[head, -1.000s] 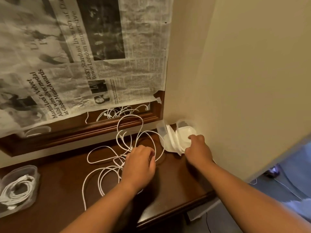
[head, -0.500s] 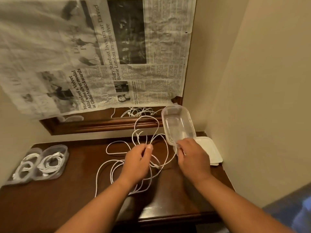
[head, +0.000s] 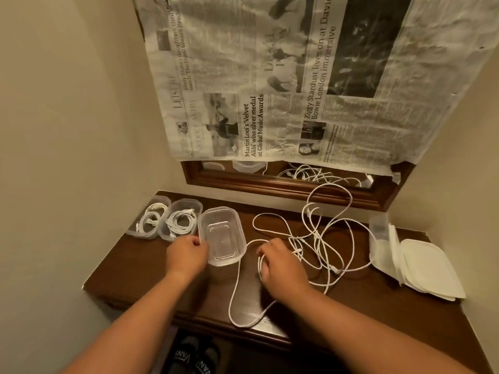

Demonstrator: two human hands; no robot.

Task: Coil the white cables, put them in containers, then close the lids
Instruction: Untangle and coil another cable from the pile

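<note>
Both fingertips hidden: left hand [head: 186,252], right hand [head: 280,264].

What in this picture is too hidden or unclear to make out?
- Head view: the right hand covers the white cable under it, so its grip is unclear.
- The stack of lids overlaps; the count is unreadable.
- The newspaper hides most of the mirror.
- The shoes are cut by the bottom edge.

The left hand [head: 186,253] touched the empty clear container [head: 222,236] beside two cable-filled containers [head: 167,220]; the right hand [head: 280,265] gripped the tangled white cable [head: 318,233] on the dark wooden table [head: 351,314].
</note>
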